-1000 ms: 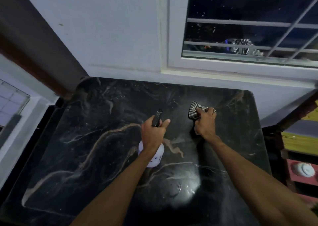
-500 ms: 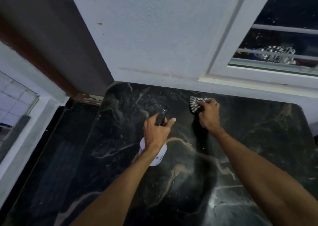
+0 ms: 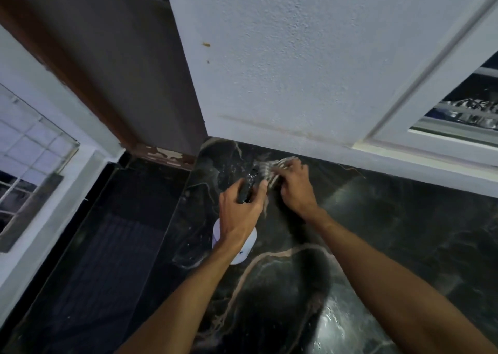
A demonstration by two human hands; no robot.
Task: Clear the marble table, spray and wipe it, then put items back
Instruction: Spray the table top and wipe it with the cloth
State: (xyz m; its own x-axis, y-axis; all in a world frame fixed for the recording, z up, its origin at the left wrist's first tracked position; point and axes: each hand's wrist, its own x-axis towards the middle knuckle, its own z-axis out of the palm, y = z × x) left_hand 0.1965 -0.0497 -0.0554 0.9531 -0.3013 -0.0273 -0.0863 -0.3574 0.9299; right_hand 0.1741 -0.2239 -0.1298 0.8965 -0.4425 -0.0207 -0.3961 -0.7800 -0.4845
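Left hand (image 3: 237, 219) grips the spray bottle (image 3: 244, 254) and right hand (image 3: 295, 186) clutches the striped cloth (image 3: 265, 167) at the worktop's (image 3: 404, 232) corner. So crowded, the hands may bump and misfire spray.

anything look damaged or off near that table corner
Yes: paint flakes in pale patches at the foot of the brown door frame, left of the black marble table. Otherwise only droplets where the left hand grips the white spray bottle and right hand holds the striped cloth.
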